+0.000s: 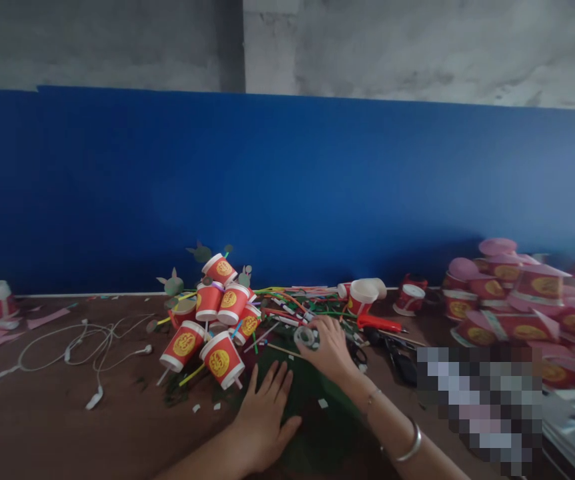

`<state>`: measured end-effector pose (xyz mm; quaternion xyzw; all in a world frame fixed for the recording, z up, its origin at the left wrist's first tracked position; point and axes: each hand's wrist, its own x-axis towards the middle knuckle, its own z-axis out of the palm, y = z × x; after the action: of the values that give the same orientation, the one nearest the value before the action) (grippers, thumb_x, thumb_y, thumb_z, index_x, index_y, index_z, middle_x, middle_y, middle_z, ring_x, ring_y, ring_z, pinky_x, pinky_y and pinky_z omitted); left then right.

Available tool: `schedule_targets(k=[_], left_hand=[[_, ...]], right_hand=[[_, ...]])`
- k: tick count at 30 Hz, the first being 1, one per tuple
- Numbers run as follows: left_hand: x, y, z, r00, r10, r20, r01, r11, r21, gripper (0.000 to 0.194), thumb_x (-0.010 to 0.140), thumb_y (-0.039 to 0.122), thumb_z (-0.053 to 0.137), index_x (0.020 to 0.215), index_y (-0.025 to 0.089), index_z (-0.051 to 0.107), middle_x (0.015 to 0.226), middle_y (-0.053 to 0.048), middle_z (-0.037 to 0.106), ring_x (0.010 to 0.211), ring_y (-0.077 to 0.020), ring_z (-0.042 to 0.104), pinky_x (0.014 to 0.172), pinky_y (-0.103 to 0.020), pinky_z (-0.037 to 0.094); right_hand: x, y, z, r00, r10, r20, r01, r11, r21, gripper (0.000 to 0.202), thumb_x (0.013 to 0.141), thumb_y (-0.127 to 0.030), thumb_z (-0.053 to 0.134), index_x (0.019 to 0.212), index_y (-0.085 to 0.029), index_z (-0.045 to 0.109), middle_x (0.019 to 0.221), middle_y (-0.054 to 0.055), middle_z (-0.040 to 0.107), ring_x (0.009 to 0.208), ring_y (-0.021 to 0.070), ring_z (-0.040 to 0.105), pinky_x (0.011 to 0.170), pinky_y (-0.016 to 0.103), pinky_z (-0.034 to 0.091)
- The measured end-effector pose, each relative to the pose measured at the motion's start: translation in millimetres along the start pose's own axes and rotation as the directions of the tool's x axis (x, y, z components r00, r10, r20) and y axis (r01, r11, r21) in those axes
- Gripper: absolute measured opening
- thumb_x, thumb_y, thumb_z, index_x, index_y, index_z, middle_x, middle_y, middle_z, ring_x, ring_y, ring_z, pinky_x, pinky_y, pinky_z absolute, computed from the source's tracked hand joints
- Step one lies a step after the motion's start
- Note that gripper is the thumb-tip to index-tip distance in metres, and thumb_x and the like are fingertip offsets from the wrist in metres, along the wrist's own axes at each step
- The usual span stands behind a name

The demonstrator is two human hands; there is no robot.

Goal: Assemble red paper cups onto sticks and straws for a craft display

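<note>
A clear, ring-shaped roll of tape (pixel 302 337) is showing just below the middle of the frame, its round opening facing the camera, the right hand (pixel 330 350) gripping its right side. A dark green sheet (pixel 320 430) is lying flat at lower centre.

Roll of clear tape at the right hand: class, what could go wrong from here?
First, the roll of clear tape at the right hand is close to loose coloured straws, so moving it might drag some along. Whether the grip is firm, I cannot tell.

Second, the paper cups are heaped at odd angles near the left hand, so a nudge could topple some.
</note>
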<state>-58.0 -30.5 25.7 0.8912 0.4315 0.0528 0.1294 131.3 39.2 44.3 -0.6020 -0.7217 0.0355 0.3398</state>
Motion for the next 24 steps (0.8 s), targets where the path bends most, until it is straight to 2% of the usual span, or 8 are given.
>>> schedule_targets(k=[2, 4, 5, 10, 15, 17, 20, 24], left_hand=[[1, 1, 2.5, 0.999, -0.039, 0.01, 0.039, 0.999, -0.004, 0.066, 0.091, 0.053, 0.019, 0.144, 0.013, 0.017, 0.151, -0.013, 0.017, 0.14, -0.0297, 0.01, 0.11, -0.061, 0.008], [1, 2, 4.1, 0.998, -0.061, 0.007, 0.061, 0.998, -0.008, 0.067, 0.091, 0.053, 0.018, 0.143, 0.011, 0.019, 0.15, -0.014, 0.019, 0.139, -0.0291, 0.012, 0.111, -0.058, 0.007], [-1, 3, 4.4, 0.998, -0.068, -0.004, 0.068, 0.998, -0.007, 0.068, 0.091, 0.054, 0.019, 0.143, 0.01, 0.021, 0.149, -0.014, 0.021, 0.139, -0.0291, 0.013, 0.112, -0.057, 0.008], [-26, -9, 12.1, 0.987, -0.114, -0.111, 0.124, 0.989, 0.081, 0.07, 0.09, 0.054, 0.027, 0.139, 0.005, 0.031, 0.147, -0.02, 0.025, 0.137, -0.0332, 0.017, 0.111, -0.052, 0.02], [-51, -35, 39.8, 0.948, -0.063, -0.313, 0.116, 0.981, 0.154, 0.064, 0.09, 0.045, 0.038, 0.14, 0.007, 0.03, 0.146, -0.021, 0.028, 0.134, -0.0349, 0.025, 0.104, -0.046, 0.038], [-54, -39, 45.6, 0.925, -0.026, -0.379, 0.083, 0.987, 0.135, 0.064, 0.091, 0.036, 0.04, 0.145, 0.011, 0.015, 0.147, -0.02, 0.025, 0.135, -0.0337, 0.024, 0.103, -0.047, 0.039], [-51, -36, 41.5, 0.908, -0.011, -0.419, 0.012, 1.0, 0.0, 0.066, 0.09, 0.016, 0.036, 0.146, 0.02, 0.0, 0.151, -0.014, 0.02, 0.137, -0.0297, 0.021, 0.104, -0.048, 0.038], [-41, -25, 27.5, 0.893, -0.066, -0.444, -0.104, 0.931, -0.349, 0.074, 0.082, -0.001, 0.028, 0.146, 0.025, 0.002, 0.152, -0.007, 0.02, 0.138, -0.0217, 0.021, 0.111, -0.043, 0.03]], right_hand=[[-10, -17, 5, 0.985, 0.051, 0.167, -0.092, 0.965, 0.247, 0.023, 0.069, -0.031, 0.062, 0.087, -0.019, 0.057, 0.092, 0.007, 0.062, 0.088, 0.0232, 0.056, 0.077, 0.034, 0.044], [-22, -29, 14, 0.918, 0.065, 0.391, -0.249, 0.862, 0.441, 0.02, 0.072, -0.034, 0.059, 0.084, -0.018, 0.057, 0.077, 0.003, 0.062, 0.072, 0.0185, 0.057, 0.064, 0.028, 0.045], [-27, -32, 18, 0.901, 0.071, 0.427, -0.294, 0.825, 0.483, 0.018, 0.072, -0.033, 0.059, 0.082, -0.018, 0.056, 0.073, 0.001, 0.061, 0.069, 0.0172, 0.056, 0.062, 0.027, 0.044], [-34, -21, 30, 0.884, 0.064, 0.463, -0.364, 0.716, 0.595, 0.021, 0.068, -0.03, 0.062, 0.084, -0.017, 0.055, 0.075, 0.0, 0.06, 0.069, 0.0147, 0.055, 0.063, 0.025, 0.043], [-28, -19, 26, 0.872, 0.084, 0.483, -0.407, 0.673, 0.617, 0.021, 0.069, -0.03, 0.063, 0.082, -0.017, 0.054, 0.072, -0.001, 0.059, 0.068, 0.0138, 0.055, 0.063, 0.024, 0.043], [-31, -26, 21, 0.875, 0.058, 0.48, -0.368, 0.725, 0.583, 0.021, 0.069, -0.029, 0.063, 0.084, -0.017, 0.054, 0.075, 0.0, 0.06, 0.069, 0.0141, 0.056, 0.063, 0.024, 0.043], [-39, -36, 15, 0.911, -0.031, 0.41, -0.193, 0.848, 0.494, 0.023, 0.067, -0.023, 0.063, 0.088, -0.017, 0.056, 0.083, 0.002, 0.061, 0.076, 0.0167, 0.056, 0.068, 0.026, 0.044], [-49, -42, 11, 0.915, -0.201, 0.351, 0.054, 0.92, 0.388, 0.039, 0.063, -0.019, 0.067, 0.101, -0.017, 0.057, 0.099, 0.007, 0.059, 0.094, 0.0219, 0.053, 0.085, 0.033, 0.042]])
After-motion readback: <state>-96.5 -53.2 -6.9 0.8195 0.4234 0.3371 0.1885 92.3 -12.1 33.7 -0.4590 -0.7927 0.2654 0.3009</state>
